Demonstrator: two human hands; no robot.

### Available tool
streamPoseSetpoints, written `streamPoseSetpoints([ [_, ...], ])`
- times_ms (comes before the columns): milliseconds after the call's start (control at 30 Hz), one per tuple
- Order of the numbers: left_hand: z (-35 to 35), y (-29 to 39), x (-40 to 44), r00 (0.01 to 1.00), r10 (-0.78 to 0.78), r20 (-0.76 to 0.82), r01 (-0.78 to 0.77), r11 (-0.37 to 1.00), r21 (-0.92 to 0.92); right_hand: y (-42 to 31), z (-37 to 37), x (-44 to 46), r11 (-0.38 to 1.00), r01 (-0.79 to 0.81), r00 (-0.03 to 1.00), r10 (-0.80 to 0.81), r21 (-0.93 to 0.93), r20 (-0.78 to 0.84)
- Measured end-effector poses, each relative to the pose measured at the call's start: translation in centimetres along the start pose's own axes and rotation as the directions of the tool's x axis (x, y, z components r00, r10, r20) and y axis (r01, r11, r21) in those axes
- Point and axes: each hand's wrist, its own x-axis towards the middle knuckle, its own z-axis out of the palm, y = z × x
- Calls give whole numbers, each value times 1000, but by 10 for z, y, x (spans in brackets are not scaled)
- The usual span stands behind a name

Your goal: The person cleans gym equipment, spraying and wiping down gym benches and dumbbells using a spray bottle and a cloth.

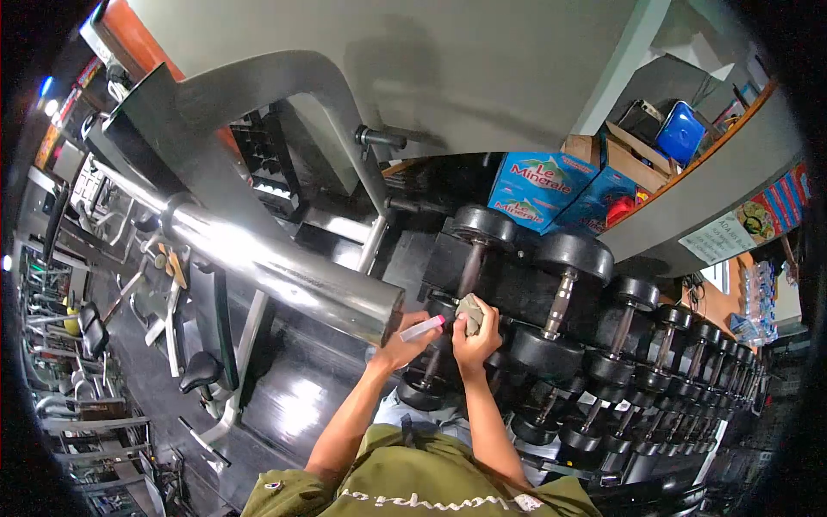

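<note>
My left hand (401, 348) is closed round a clear bottle (422, 328) with a pink cap, which lies tilted and points toward my other hand. My right hand (479, 338) grips a crumpled grey-beige cloth (470, 314) just right of the pink cap. Both hands are close together in front of my chest, over the near end of the dumbbell rack. Behind them a black dumbbell (471, 269) with a metal handle rests on the rack, and a larger dumbbell (561, 302) lies to its right.
A thick shiny metal cylinder (284, 267) on a grey machine frame (306, 73) juts in close to my left hand. Rows of dumbbells (616, 329) run off to the right. Blue cartons (541, 177) stand behind the rack, beside a curved counter (663, 215). Gym machines fill the left.
</note>
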Motion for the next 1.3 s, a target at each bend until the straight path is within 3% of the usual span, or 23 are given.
streamPoseSetpoints([
  [67, 7, 6, -7, 998, -36, -42, 34, 998, -46, 0, -7, 5, 995, -76, 996, 72, 70, 60],
  [100, 12, 2, -10, 991, -66, -112, 73, 996, 59, 4, -9, 7, 968, -196, 979, 183, 159, 91],
  [167, 19, -6, -16, 987, -94, -134, 93, 996, -13, 12, -16, 11, 794, -446, 895, 388, 413, 221],
  [200, 21, -6, -21, 983, -118, -143, 106, 991, -86, 3, -25, 21, 747, -454, 891, 377, 485, 254],
  [267, 21, 3, -35, 974, -151, -170, 129, 982, -135, 4, -38, 29, 834, -389, 908, 274, 391, 318],
  [333, 20, 13, -48, 954, -167, -250, 157, 986, -59, -25, -61, 50, 967, -182, 883, 79, 181, 462],
  [400, 19, 19, -60, 942, -194, -275, 180, 981, -75, -23, -58, 48, 993, 73, 795, -115, 94, 595],
  [467, 18, 20, -73, 948, -85, -307, 72, 996, -53, -21, -47, 41, 951, 305, 699, -263, 56, 665],
  [533, 17, 19, -87, 938, -118, -327, 95, 992, -86, -20, -24, 40, 933, 357, 652, -290, 54, 700],
  [600, 18, 30, -100, 909, -218, -354, 125, 955, -269, -22, 1, 43, 884, 467, 547, -313, 28, 777],
  [700, 20, 33, -111, 888, -239, -393, 148, 957, -248, -30, 23, 55, 830, 557, 437, -256, -36, 862],
  [800, 19, 31, -120, 876, -260, -406, 160, 951, -264, -19, -4, 56, 884, 463, 523, -338, 71, 782],
  [933, 19, 20, -124, 883, -233, -409, 126, 954, -272, -3, -68, 52, 917, 399, 655, -279, -9, 702],
  [1033, 24, 20, -122, 874, -252, -416, 118, 940, -320, 7, -83, 45, 928, 369, 672, -233, -46, 703],
  [1200, 30, 26, -118, 875, -268, -402, 112, 922, -372, -16, -59, 56, 908, 413, 653, -247, -63, 716],
  [1300, 34, 27, -121, 871, -298, -391, 149, 917, -369, -22, -19, 60, 873, 487, 530, -299, 4, 794],
])
